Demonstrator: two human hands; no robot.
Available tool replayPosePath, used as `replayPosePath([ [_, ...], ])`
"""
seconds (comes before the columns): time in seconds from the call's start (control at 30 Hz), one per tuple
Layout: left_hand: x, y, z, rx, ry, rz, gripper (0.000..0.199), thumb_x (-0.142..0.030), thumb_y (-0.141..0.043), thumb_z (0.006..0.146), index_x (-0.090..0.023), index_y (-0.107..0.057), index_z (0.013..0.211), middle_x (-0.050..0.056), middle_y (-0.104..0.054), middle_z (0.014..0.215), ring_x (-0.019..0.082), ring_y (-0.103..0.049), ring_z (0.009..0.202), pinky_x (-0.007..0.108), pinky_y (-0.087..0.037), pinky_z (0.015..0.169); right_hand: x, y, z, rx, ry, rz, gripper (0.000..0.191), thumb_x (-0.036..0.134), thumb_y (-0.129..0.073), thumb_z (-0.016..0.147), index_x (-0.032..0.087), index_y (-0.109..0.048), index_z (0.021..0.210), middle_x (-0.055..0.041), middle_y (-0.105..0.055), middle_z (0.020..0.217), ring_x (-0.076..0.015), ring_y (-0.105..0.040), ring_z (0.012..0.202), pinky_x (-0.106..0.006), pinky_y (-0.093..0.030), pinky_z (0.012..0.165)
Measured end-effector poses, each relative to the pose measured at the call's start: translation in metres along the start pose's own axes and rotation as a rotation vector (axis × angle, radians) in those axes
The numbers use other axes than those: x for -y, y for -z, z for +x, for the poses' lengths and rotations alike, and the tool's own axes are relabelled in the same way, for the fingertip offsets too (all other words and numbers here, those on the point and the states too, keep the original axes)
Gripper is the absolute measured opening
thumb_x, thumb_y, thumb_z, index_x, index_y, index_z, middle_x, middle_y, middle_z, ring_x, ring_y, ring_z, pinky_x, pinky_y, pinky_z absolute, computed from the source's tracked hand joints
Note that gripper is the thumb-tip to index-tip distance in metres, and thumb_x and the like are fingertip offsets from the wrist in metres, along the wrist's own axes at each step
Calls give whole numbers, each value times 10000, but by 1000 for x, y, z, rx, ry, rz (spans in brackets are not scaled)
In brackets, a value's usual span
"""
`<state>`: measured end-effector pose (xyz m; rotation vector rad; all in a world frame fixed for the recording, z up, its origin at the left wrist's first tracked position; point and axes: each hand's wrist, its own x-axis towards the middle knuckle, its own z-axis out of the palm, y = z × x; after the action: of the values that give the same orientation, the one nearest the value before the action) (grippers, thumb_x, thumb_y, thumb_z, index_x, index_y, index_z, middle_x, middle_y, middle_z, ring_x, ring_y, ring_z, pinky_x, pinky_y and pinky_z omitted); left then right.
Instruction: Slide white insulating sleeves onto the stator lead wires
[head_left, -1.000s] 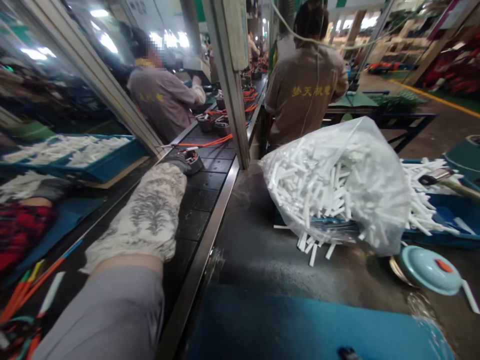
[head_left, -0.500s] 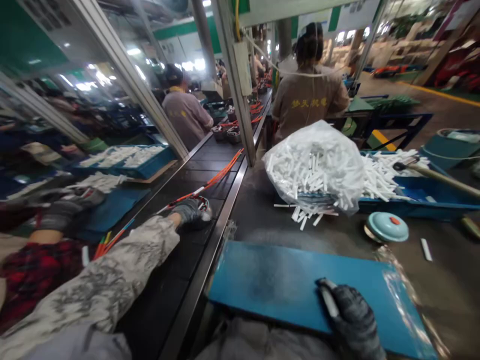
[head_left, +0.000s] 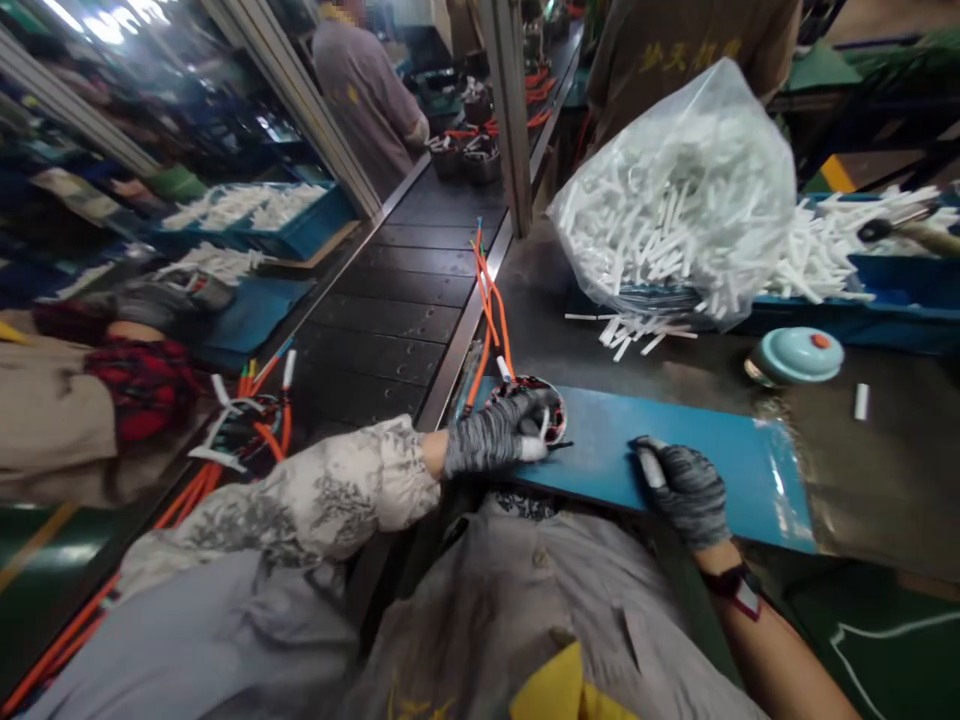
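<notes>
Over one mat (head_left: 600, 425), left hand (head_left: 495, 434) grips one stator (head_left: 558, 414); right hand (head_left: 684, 488) curls, contents unclear.

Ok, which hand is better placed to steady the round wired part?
Probably the left hand: it holds the round wired part, while the right hand is apart from it, over the blue mat.

Can see a round pale-blue dome (head_left: 795, 358) with orange button (head_left: 821, 341). Farther left, see a grey metal post (head_left: 507, 110).
</notes>
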<state>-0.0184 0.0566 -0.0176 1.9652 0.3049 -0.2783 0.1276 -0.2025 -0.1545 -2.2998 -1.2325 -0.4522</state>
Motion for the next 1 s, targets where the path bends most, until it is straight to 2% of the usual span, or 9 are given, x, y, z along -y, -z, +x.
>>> replayPosePath([
  [0.1, -14, 6, -16, 300, -338, 95, 485, -251, -596, 851, -199, -552, 1332, 101, -585, 1347, 239, -543, 1251, 357, -448, 1048, 0, 4, 0, 59, -64, 87, 378, 418, -460, 981, 171, -745, 967, -88, -734, 814, -215, -658, 710, -333, -480, 690],
  [0.17, -18, 18, -22, 343, -478, 162, 325, -234, -535, 913, -206, -635, 1221, 83, -618, 1320, 215, -553, 1253, 336, -438, 1070, 2, 9, 2, 76, -133, 213, 341, 419, -488, 970, 183, -730, 1012, -82, -744, 895, -218, -683, 795, -338, -509, 755],
  [0.27, -9, 36, -12, -7, -421, 245, 297, -282, -525, 947, -192, -635, 1208, 66, -692, 1185, 186, -635, 1105, 333, -494, 1004, 11, 21, 13, -10, -250, 401, 263, 378, -543, 950, 205, -699, 1070, -67, -738, 991, -205, -687, 897, -338, -525, 839],
  [0.33, 6, 44, 8, -282, -377, 348, 410, -357, -571, 921, -179, -580, 1290, 86, -652, 1261, 217, -597, 1167, 391, -460, 1049, 20, 30, 25, -97, -269, 476, 226, 341, -558, 944, 217, -689, 1079, -63, -728, 1007, -200, -679, 917, -344, -526, 861],
  [0.37, 16, 46, 19, -333, -399, 407, 470, -394, -598, 896, -170, -565, 1308, 100, -626, 1300, 236, -570, 1209, 412, -436, 1075, 25, 34, 32, -118, -244, 494, 215, 329, -565, 939, 221, -689, 1078, -65, -722, 1013, -200, -675, 925, -349, -525, 868],
  [0.43, 36, 47, 41, -286, -457, 495, 525, -447, -616, 869, -150, -572, 1299, 129, -593, 1335, 257, -550, 1241, 423, -419, 1087, 33, 40, 45, -92, -158, 490, 205, 323, -581, 930, 232, -697, 1072, -65, -714, 1023, -203, -667, 936, -356, -524, 869],
  [0.57, 62, 48, 59, -127, -464, 556, 383, -469, -538, 918, -173, -677, 1117, 89, -697, 1056, 215, -647, 1017, 375, -496, 955, 32, 39, 70, 79, -82, 531, 246, 359, -570, 939, 255, -692, 1125, -57, -708, 1074, -209, -661, 982, -369, -524, 898],
  [0.8, 40, 42, 31, -439, -437, 596, 377, -480, -493, 954, -184, -693, 1076, 58, -680, 969, 191, -643, 946, 338, -515, 906, 22, 11, 132, 539, 163, 948, 561, 460, -646, 875, 286, -525, 1395, -33, -579, 1390, -250, -540, 1270, -427, -419, 1094],
  [1.0, 29, 35, 22, -430, -383, 603, 332, -345, -438, 1001, -154, -646, 1176, 78, -701, 1116, 184, -646, 1058, 331, -500, 985, 35, -11, 159, 711, 79, 1213, 509, 486, -605, 887, 239, -597, 1332, -51, -679, 1247, -229, -646, 1098, -395, -512, 969],
])
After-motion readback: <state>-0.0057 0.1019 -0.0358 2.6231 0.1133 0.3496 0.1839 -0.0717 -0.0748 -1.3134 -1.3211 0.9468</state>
